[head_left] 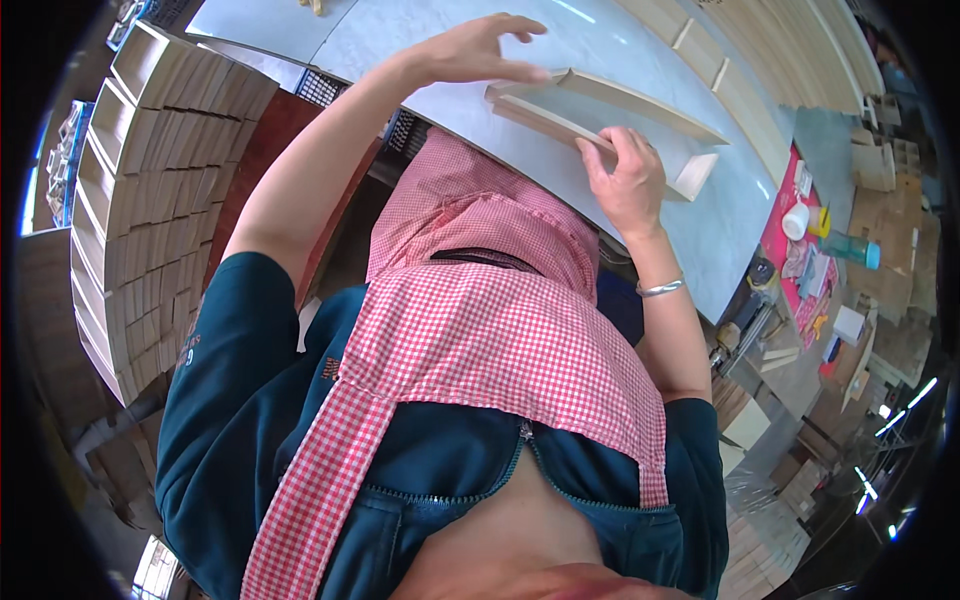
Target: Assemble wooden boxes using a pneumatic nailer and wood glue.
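A narrow rectangular frame of pale wooden boards (650, 107) stands on edge on the light, marbled tabletop (440, 105). My right hand (630, 180) pinches the near long board between thumb and fingers. Its short right end piece (692, 177) shows just beyond that hand; whether it joins the far board I cannot tell. Over the frame's left corner is my left hand (480, 50), fingers stretched and apart. Its thumb tip lies close to the corner, and contact there is unclear.
Tall stacks of wooden trays or frames (180, 180) rise at my left. Long pale boards (790, 50) lie along the far right. On a pink-covered surface at right are a white cup (796, 221) and a teal bottle (850, 250). A dark plastic crate (320, 88) sits by the table edge.
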Available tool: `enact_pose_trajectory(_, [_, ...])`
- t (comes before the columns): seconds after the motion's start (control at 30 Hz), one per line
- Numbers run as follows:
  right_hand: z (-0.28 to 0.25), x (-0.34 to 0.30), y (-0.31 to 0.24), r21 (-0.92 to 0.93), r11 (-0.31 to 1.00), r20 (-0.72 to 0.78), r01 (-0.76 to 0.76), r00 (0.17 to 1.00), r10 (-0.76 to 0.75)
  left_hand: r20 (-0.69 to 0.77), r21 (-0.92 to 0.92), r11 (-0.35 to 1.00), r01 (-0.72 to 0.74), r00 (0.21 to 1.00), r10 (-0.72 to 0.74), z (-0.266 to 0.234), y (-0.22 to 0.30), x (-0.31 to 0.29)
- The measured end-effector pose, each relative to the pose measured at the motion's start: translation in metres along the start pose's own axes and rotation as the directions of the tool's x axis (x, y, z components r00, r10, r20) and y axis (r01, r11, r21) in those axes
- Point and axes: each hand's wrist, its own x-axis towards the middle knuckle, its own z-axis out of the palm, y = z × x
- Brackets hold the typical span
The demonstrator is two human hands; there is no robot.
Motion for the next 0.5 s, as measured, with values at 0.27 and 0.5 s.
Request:
enact_pose_trajectory(0.27, [-0.008, -0.024, 0.007, -0.025, 1.000, 0.027, -0.008, 1.000, 0.009, 0.173, 0.030, 0.999, 0.033, 0.984, -0.038, 0.019, 0.016, 0.036])
enact_pose_trajectory(0.5, [-0.001, -0.024, 0.009, -0.023, 1.000, -0.052, 0.012, 0.999, -0.014, -0.026, 0.366, 0.930, 0.036, 0.999, -0.028, 0.018, 0.033, 0.024])
